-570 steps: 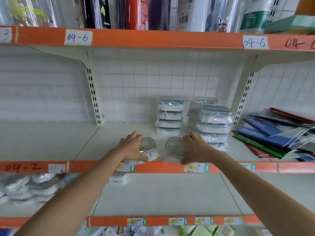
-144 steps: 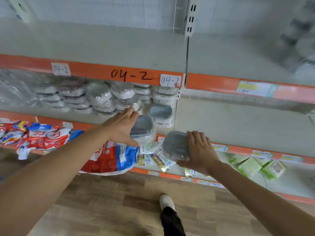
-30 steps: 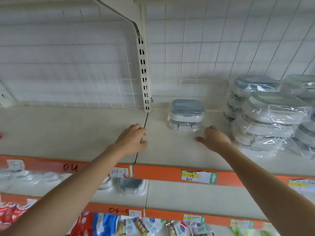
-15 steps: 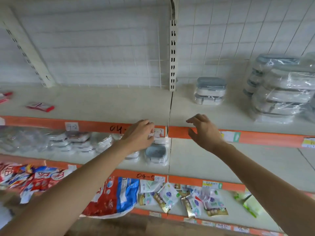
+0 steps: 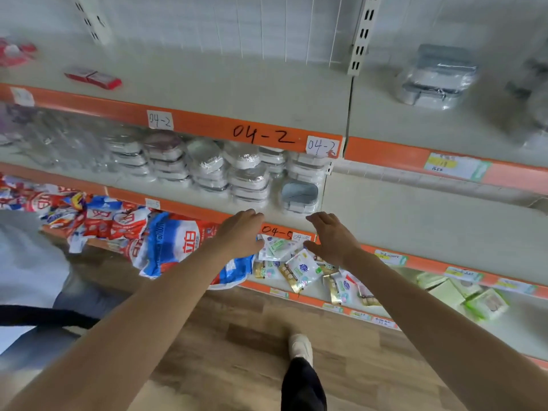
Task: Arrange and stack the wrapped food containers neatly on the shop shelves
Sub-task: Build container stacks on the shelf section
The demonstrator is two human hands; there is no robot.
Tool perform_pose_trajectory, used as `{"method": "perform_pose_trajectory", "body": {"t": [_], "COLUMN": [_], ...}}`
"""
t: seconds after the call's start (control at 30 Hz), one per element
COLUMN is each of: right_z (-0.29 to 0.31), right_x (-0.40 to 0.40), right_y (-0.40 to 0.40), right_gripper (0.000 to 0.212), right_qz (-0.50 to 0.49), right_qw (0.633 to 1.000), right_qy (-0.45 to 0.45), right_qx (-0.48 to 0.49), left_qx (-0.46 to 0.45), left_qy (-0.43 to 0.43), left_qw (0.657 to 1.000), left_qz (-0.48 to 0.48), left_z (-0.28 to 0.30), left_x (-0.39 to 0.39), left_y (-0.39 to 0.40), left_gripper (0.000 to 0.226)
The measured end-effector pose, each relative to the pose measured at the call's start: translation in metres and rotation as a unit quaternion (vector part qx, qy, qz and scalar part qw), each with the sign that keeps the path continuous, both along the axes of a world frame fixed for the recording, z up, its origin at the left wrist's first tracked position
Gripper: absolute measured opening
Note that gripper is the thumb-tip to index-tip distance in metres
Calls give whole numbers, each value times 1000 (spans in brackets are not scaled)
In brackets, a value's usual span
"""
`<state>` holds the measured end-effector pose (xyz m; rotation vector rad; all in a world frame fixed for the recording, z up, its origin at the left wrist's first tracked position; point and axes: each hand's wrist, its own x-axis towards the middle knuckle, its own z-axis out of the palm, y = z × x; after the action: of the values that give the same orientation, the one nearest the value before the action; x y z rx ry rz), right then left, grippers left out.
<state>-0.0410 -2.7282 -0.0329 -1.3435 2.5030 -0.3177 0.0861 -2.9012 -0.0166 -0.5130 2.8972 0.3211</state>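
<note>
Both hands are reaching empty, fingers loosely spread: left hand (image 5: 241,232), right hand (image 5: 332,237). The grey-lidded container (image 5: 299,194) is lying just beyond the right fingertips, long axis running left-right; the right hand is nearer.

Orange shelf edges (image 5: 207,126) carry white tags with black handwriting; grey-lidded containers (image 5: 299,192) sit in clear, glinting wrap. On the left, red, white and blue bags (image 5: 178,241); far left, red packets (image 5: 93,78); pale green packs (image 5: 474,295) on the right; brown wood-grain floor (image 5: 237,336).
</note>
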Motion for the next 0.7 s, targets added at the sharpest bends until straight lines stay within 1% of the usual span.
{"method": "perform_pose_trajectory", "body": {"t": [0.2, 0.33, 0.43, 0.53, 0.63, 0.7], "right_z": [-57, -98, -125, -145, -160, -167], "right_x": [-36, -77, -112, -145, -167, -170], "right_y": [-43, -75, -96, -112, -123, -127], "right_gripper": [69, 73, 88, 103, 110, 112], "right_qz": [-35, -36, -46, -50, -44, -43], "right_qw": [999, 999, 997, 996, 994, 994], "right_qy": [-7, 33, 65, 76, 86, 84], "right_qx": [3, 5, 6, 23, 49, 48], "left_qx": [12, 20, 22, 21, 25, 25], "left_qy": [-7, 28, 42, 57, 72, 70], "left_qw": [999, 998, 998, 997, 996, 996], "left_qz": [31, 46, 44, 47, 44, 39], "left_z": [-55, -99, -133, -160, -179, -189], "left_x": [-23, -51, -77, -101, -117, -122], "left_y": [-24, -40, -49, -59, -64, -64], "left_gripper": [45, 50, 57, 60, 63, 64]}}
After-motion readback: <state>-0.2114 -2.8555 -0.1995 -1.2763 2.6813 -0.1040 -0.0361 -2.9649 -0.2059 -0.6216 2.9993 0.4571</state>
